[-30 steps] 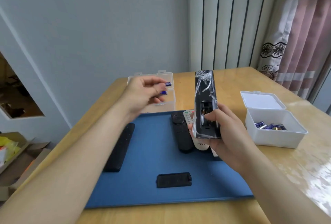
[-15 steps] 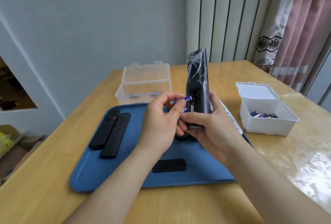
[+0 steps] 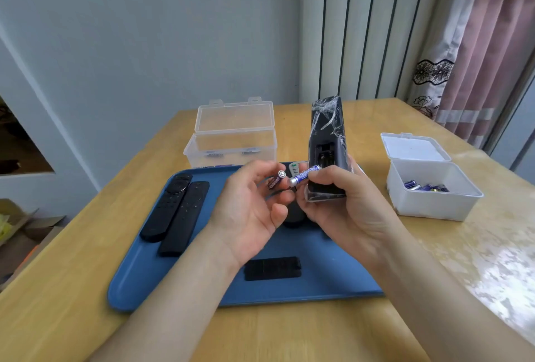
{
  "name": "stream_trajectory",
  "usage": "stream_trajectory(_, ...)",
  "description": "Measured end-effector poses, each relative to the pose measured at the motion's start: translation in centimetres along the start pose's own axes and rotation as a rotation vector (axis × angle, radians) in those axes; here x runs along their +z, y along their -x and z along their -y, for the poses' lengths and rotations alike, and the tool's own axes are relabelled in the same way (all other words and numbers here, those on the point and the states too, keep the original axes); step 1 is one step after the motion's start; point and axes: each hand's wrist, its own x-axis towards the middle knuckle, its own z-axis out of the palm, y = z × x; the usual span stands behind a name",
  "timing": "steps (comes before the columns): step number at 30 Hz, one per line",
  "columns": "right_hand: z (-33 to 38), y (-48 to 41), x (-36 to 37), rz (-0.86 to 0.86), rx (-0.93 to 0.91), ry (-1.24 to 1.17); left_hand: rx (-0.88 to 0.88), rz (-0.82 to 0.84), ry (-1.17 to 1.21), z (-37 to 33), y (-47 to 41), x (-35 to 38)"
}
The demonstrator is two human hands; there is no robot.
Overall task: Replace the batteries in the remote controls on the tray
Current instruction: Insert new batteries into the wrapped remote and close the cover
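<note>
My right hand [image 3: 356, 205] grips a black remote [image 3: 327, 136] wrapped in clear film, held upright over the blue tray [image 3: 139, 283] with its open battery compartment facing me. My right thumb also pins a blue battery [image 3: 304, 175] against the remote's lower edge. Just to the left, my left hand [image 3: 249, 211] pinches a second, darker battery [image 3: 275, 180] in its fingertips. A black battery cover [image 3: 272, 267] lies on the tray near me. Two black remotes [image 3: 176, 214] lie side by side on the tray's left. Another black remote [image 3: 293, 217] and a white one [image 3: 295, 169] are partly hidden behind my hands.
A clear lidded box [image 3: 231, 141] stands open behind the tray, holding a few batteries. A white box [image 3: 431, 202] on the right, lid open, holds several blue batteries [image 3: 425, 186]. The wooden table [image 3: 289, 332] runs to a wall at the back and curtains at the right.
My left hand came from the clear box with two batteries to the remote. One battery now sits under my right thumb, and my left hand has drawn back slightly with the other.
</note>
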Motion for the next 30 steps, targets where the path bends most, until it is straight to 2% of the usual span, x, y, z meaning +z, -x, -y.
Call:
stream_trajectory(3, 0.3, 0.2, -0.1, -0.003, 0.034, -0.032, -0.009, 0.063, -0.054, -0.3, 0.2, -0.1)
stream_trajectory(8, 0.3, 0.1, -0.2, -0.003, 0.074, -0.051, -0.043, 0.146, -0.003, -0.5, 0.3, -0.6)
stream_trajectory(13, 0.4, 0.1, -0.3, 0.024, 0.098, -0.062, 0.105, 0.333, -0.369, -1.0, 0.6, -0.8)
stream_trajectory(15, 0.4, 0.1, -0.3, 0.034, 0.127, -0.039, 0.175, 0.352, -0.49, -1.1, 0.6, -0.9)
stream_trajectory(21, 0.3, 0.4, -0.1, 0.077, 0.153, 0.044, 0.268, 0.338, -0.654, -1.6, 0.9, -1.1)
stream_trajectory(26, 0.1, 0.3, 0.5, 0.021, 0.166, 0.094, 0.327, 0.195, -0.649, -1.6, 0.9, -0.6)
stream_trajectory(30, -0.1, 0.1, 0.3, 0.004, 0.139, 0.09, 0.463, 0.066, -0.69, -1.8, 1.0, -0.1)
